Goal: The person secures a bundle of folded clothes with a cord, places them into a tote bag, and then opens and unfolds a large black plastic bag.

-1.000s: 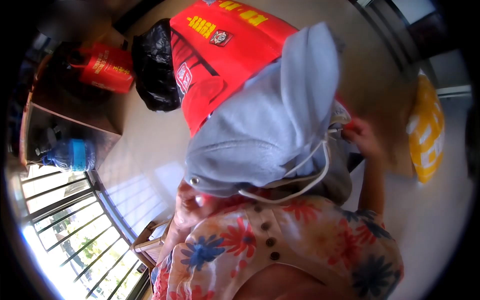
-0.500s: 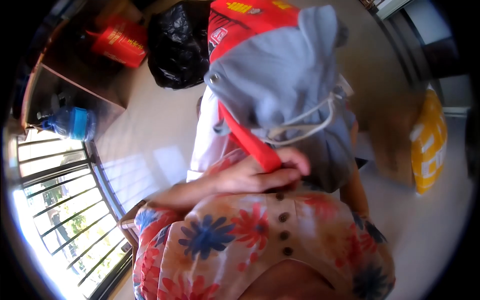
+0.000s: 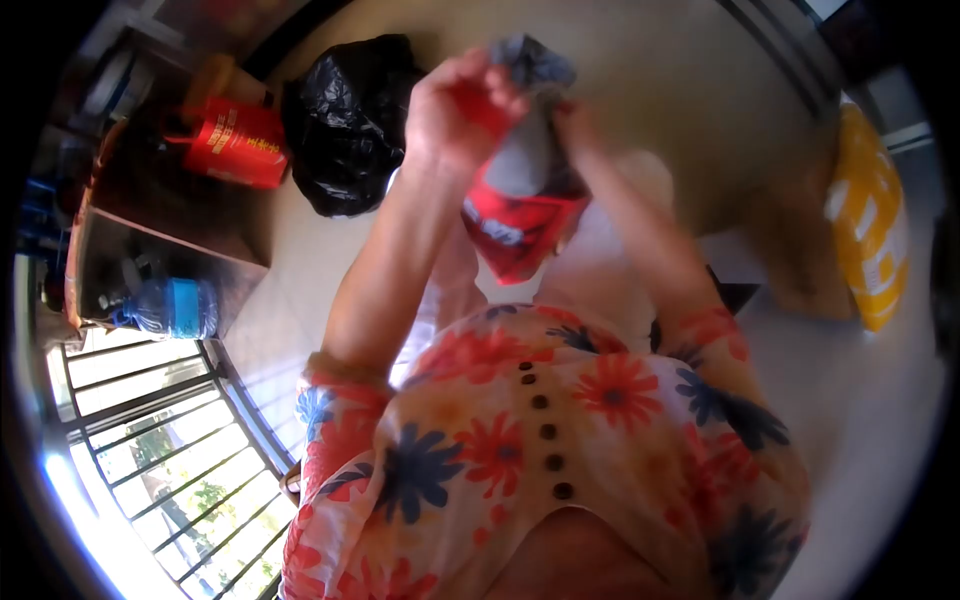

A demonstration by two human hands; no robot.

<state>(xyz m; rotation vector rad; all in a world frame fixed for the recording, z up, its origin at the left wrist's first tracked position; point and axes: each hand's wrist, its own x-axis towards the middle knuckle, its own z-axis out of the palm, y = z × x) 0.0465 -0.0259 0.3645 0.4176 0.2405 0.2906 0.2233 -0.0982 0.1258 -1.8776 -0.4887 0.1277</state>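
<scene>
Both hands are raised in front of me around a bundle of grey cloth (image 3: 522,158) and red printed cloth (image 3: 515,232). The red part hangs below the grey, narrows to a point and carries white marks. A darker grey fold (image 3: 537,62) sticks up at the top. My left hand (image 3: 462,108) has its fingers curled at the bundle's left side, with red fabric against the palm. My right hand (image 3: 578,132) is closed at the right edge of the grey cloth; its fingers are blurred and partly hidden.
A black plastic bag (image 3: 350,125) lies on the floor ahead to the left. Beside it, a shelf (image 3: 165,235) bears a red bag (image 3: 237,145) and a blue-labelled water bottle (image 3: 180,308). A barred window (image 3: 175,450) is at lower left, a yellow-and-white package (image 3: 868,220) at right.
The bundle has moved away from my chest and looks more gathered. My left hand has gone forward from the red strap, and my right hand has come into view. The drawstring no longer shows.
</scene>
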